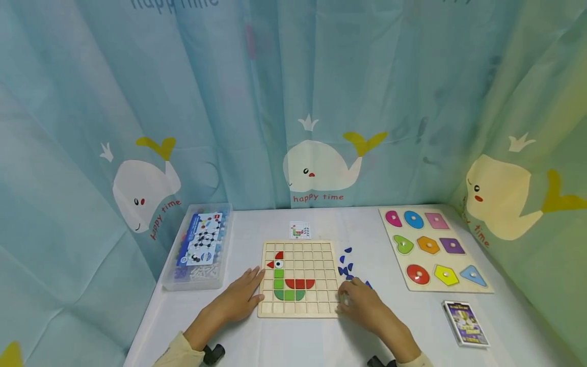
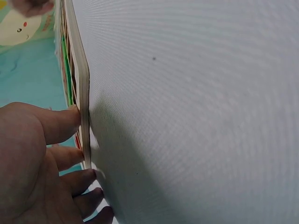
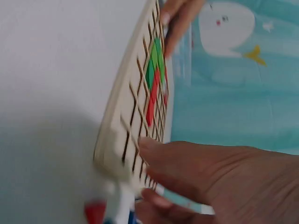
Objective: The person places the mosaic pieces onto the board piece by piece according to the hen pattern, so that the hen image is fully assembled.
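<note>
A square wooden grid board (image 1: 321,260) lies mid-table, bearing a bird made of red and green pieces with a white eye piece (image 1: 278,264). My left hand (image 1: 240,295) rests against the board's left edge, fingers extended. In the left wrist view the thumb (image 2: 63,123) and fingertips meet the rim. At the right edge is my right hand (image 1: 362,305), thumb and bent fingers at the rim. Its thumb (image 3: 161,149) overlaps the grid in the right wrist view, where the other fingers are partly hidden. Loose blue pieces (image 1: 348,250) lie just beyond this hand.
A small picture card (image 1: 300,230) lies behind the board. On the left stands a clear box (image 1: 220,267) of model parts. A shape puzzle board (image 1: 403,265) is at the back right, with a card pack (image 1: 466,324) nearer. A whale-printed curtain (image 1: 257,102) surrounds the table.
</note>
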`<move>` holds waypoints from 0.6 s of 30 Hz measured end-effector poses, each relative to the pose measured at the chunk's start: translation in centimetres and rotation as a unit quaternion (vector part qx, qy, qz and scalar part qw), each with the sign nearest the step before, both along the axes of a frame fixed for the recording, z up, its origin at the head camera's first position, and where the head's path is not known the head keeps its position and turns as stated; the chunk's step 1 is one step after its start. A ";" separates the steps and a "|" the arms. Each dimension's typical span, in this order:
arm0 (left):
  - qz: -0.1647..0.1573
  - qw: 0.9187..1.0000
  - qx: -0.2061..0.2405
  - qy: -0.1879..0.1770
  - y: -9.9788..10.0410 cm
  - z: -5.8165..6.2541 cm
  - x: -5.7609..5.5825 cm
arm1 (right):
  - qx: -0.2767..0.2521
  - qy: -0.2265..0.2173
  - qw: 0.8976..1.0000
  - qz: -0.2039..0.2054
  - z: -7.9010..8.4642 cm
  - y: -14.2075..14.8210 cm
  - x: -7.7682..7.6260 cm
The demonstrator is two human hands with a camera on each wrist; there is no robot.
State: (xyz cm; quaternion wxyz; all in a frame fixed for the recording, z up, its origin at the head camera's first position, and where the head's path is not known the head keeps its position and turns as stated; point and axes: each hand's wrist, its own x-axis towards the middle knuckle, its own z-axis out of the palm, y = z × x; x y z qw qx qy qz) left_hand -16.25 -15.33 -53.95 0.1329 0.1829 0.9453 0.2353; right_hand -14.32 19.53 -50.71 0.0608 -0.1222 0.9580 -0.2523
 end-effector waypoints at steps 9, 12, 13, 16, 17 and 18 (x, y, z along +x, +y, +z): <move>0.005 1.000 -0.001 0.000 -0.1 -0.2 0.0 | 0.038 -0.089 0.994 -0.055 -1.1 2.2 1.0; 0.007 1.000 0.001 -0.002 -0.1 -0.2 0.0 | 0.024 -0.069 0.996 -0.052 -1.6 2.3 1.3; 0.006 1.000 0.002 -0.001 -0.1 -0.3 0.0 | 0.020 -0.064 0.996 -0.052 -1.7 2.4 1.4; 0.005 1.000 0.001 -0.002 -0.1 -0.5 0.0 | 0.009 -0.065 0.996 -0.058 -1.8 2.5 1.7; 0.005 1.000 0.000 -0.002 -0.1 -0.5 -0.1 | 0.006 -0.064 0.996 -0.062 -1.8 2.6 1.8; 0.004 1.000 0.000 -0.002 -0.1 -0.5 0.0 | 0.006 -0.066 0.996 -0.066 -1.8 2.7 1.9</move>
